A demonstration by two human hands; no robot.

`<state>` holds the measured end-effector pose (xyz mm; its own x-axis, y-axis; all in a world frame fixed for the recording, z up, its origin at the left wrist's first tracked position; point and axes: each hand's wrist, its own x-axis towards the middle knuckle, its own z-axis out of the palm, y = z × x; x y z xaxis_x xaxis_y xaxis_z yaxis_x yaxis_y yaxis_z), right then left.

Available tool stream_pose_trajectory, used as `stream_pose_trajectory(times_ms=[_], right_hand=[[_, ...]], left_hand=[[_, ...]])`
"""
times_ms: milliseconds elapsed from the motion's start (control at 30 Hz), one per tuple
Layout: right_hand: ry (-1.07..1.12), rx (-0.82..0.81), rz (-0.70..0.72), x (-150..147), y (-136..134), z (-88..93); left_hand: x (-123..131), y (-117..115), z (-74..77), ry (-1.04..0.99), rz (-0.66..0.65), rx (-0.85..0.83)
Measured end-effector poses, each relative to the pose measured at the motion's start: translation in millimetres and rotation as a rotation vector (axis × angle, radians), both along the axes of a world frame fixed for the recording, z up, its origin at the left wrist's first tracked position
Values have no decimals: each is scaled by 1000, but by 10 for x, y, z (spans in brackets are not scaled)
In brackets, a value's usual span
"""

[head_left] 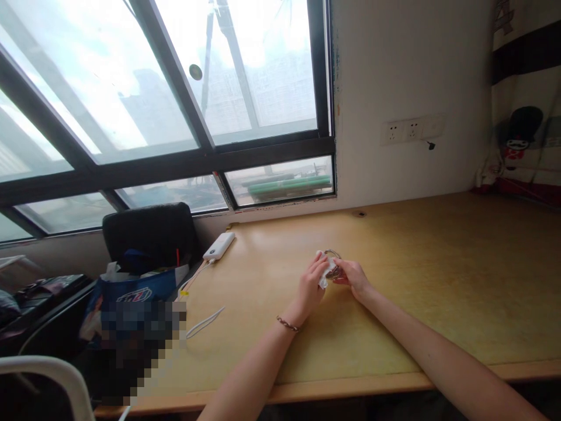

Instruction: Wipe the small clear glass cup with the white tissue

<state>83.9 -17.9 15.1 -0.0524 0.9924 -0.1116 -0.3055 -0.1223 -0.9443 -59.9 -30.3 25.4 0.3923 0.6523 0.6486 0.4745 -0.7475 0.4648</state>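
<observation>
I log left grip (312, 278) holding tissue (324, 280) against metal ring (333, 254), right grip (354, 277) closed on ring's other side; ring between both, over bench (407, 310). I judge it light, stiff, slippery; hold by edges.

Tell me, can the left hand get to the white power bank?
Probably yes: the left hand is busy with a white tissue, which it might need to put down, but nothing stands between that hand and the white power bank on the tabletop.
</observation>
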Motion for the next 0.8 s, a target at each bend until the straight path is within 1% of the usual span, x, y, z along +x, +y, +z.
stream_pose_trajectory(times_ms=[67,133,333,433,567,667,800], right_hand=[[0,3,-20,-2,3,-8],[16,-2,-23,-12,3,-15],[33,28,-64,-46,9,-18],[27,48,-43,-54,20,-55],[-60,97,-20,-52,27,-122],[-63,96,11,-41,12,-121],[-10,94,75,-29,-22,-74]], left_hand=[[-8,-8,32,78,7,6],[-1,-25,66,131,42,12],[105,-111,132,317,194,100],[162,-146,130,410,274,111],[224,-179,78,484,343,85],[230,-189,60,472,305,64],[169,-182,124,406,179,64]])
